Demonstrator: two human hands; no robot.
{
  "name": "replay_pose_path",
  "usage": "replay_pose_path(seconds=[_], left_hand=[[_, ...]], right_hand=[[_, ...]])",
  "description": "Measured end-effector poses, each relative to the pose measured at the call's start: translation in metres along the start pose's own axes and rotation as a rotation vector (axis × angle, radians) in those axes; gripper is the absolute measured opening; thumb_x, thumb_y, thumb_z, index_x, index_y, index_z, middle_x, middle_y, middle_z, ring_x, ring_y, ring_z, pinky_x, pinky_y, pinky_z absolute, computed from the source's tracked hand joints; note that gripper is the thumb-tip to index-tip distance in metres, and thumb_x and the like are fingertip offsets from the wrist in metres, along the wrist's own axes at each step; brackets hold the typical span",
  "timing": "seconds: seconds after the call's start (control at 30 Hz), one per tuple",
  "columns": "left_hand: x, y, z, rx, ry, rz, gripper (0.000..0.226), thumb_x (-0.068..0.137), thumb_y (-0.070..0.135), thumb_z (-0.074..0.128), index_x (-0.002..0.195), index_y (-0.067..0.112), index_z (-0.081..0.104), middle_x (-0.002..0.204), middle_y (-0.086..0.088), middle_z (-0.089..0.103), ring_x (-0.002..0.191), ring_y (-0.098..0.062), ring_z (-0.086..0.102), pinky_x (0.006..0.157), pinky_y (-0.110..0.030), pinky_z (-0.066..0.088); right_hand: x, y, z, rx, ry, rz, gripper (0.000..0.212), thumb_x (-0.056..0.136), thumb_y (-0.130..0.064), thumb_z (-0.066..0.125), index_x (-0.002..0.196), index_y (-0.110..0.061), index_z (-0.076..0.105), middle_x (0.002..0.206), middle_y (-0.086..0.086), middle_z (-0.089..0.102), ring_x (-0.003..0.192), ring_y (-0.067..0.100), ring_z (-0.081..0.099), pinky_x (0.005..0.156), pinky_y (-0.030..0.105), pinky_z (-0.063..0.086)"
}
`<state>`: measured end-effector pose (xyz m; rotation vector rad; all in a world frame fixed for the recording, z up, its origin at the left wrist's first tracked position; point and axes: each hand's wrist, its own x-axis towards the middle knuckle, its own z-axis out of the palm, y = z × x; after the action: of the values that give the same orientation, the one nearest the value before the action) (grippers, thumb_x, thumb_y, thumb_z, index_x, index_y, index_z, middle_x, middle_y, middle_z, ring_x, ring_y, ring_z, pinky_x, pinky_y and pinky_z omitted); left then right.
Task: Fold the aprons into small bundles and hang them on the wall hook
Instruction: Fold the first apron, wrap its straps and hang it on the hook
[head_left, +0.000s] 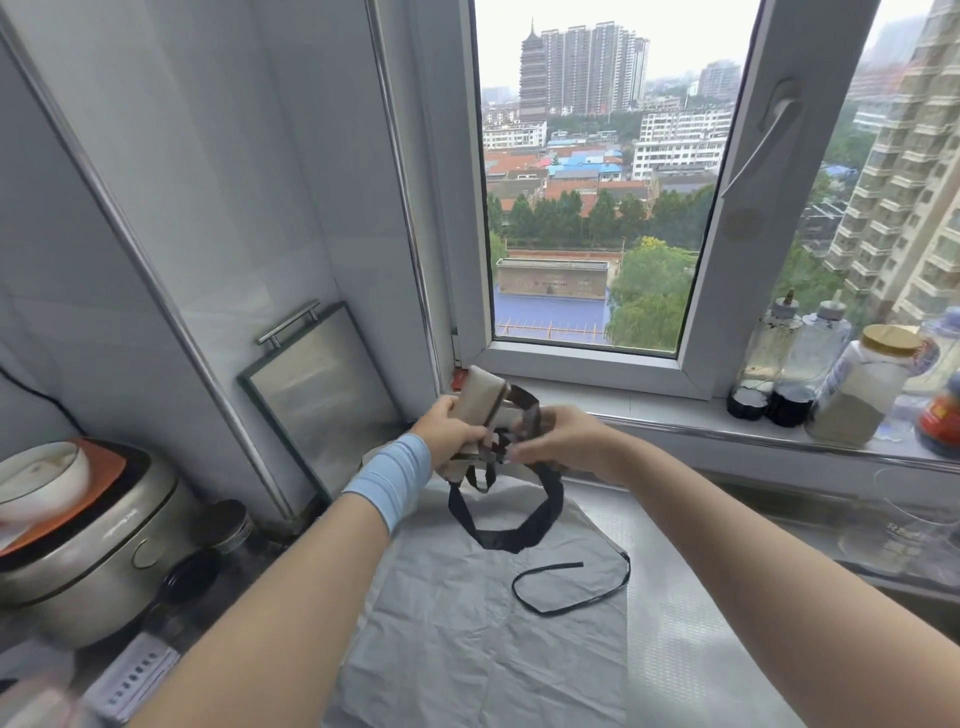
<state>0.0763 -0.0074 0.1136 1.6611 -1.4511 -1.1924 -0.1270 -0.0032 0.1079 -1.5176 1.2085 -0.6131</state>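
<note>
Two bare forearms enter from the bottom of the frame and converge at centre. Beneath them, in the lower centre, a grey apron (467, 639) lies spread flat and creased on the metal surface (675, 623); its thin dark tie (571, 587) curls in a loose loop on the cloth, right of centre.

Just above this, at mid-frame, the left hand (449, 428), with a light blue wristband (392, 483) below it, is closed around a folded beige apron bundle (483, 400). The fingers wrap the bundle's lower part from the left, and the bundle's upper end projects above them, tilted toward the window. The right hand (569, 439) sits just beside the bundle on its right; its fingers (522, 452) are curled inward and pinch the dark strap (519, 525) where the strap meets the bundle. Below both hands the strap hangs in a wide loop whose lowest part touches the grey apron. Bundle and hands are held clear of the surface.

At lower left stands a rice cooker (93, 561) with a white bowl (41, 478) on its lid. Behind it, at centre left, a framed glass panel (322, 395) with a bar handle leans against the tiled wall.

Farther back, at right, bottles and a jar (862, 384) stand along the windowsill (649, 410). The window (597, 182) beyond shows trees and tower blocks.
</note>
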Motion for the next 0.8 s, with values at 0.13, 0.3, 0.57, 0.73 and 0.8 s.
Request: replay_pose_path(seconds=[0.13, 0.3, 0.57, 0.73, 0.8], left_hand=[[-0.004, 0.000, -0.015, -0.307, -0.082, -0.188, 0.018, 0.090, 0.003, 0.053, 0.105, 0.010, 0.057, 0.085, -0.010, 0.063, 0.072, -0.024, 0.060, 0.067, -0.032, 0.049], [0.000, -0.029, 0.006, -0.533, -0.162, -0.311, 0.015, 0.090, 0.007, 0.049, 0.090, 0.007, 0.063, 0.076, -0.011, 0.068, 0.061, -0.025, 0.066, 0.060, -0.031, 0.056], [0.015, -0.098, 0.046, -0.539, -0.183, -0.462, 0.022, 0.095, 0.014, 0.049, 0.085, 0.006, 0.066, 0.072, -0.009, 0.070, 0.058, -0.023, 0.067, 0.055, -0.030, 0.056], [0.022, -0.131, 0.076, -0.387, -0.205, -0.481, 0.006, 0.091, 0.009, 0.058, 0.091, 0.005, 0.062, 0.069, -0.014, 0.067, 0.054, -0.023, 0.063, 0.044, -0.023, 0.041], [0.021, -0.141, 0.088, -0.365, -0.166, -0.483, 0.009, 0.090, 0.009, 0.061, 0.099, 0.004, 0.061, 0.070, -0.013, 0.069, 0.061, -0.025, 0.061, 0.052, -0.028, 0.042]], right_hand=[[-0.008, 0.035, -0.010, -0.126, -0.021, 0.162, 0.010, 0.077, -0.019, 0.080, 0.081, -0.011, 0.074, 0.064, 0.000, 0.054, 0.060, 0.013, 0.046, 0.054, 0.023, 0.034], [-0.001, 0.073, 0.003, 0.256, 0.412, 0.172, 0.009, 0.091, -0.014, 0.068, 0.092, -0.018, 0.076, 0.088, 0.003, 0.074, 0.085, 0.022, 0.067, 0.078, 0.036, 0.054], [-0.014, 0.154, 0.003, 0.292, 0.383, 0.361, 0.017, 0.099, -0.023, 0.057, 0.093, -0.010, 0.067, 0.063, 0.001, 0.043, 0.047, 0.014, 0.029, 0.046, 0.023, 0.023], [-0.024, 0.188, -0.013, -0.202, 0.444, 0.425, 0.024, 0.082, -0.040, 0.065, 0.071, -0.022, 0.076, 0.061, -0.006, 0.065, 0.063, 0.018, 0.060, 0.055, 0.024, 0.045], [-0.024, 0.190, -0.017, -0.403, 0.456, 0.419, 0.025, 0.080, -0.046, 0.058, 0.071, -0.026, 0.071, 0.067, -0.009, 0.069, 0.070, 0.016, 0.065, 0.064, 0.030, 0.055]])
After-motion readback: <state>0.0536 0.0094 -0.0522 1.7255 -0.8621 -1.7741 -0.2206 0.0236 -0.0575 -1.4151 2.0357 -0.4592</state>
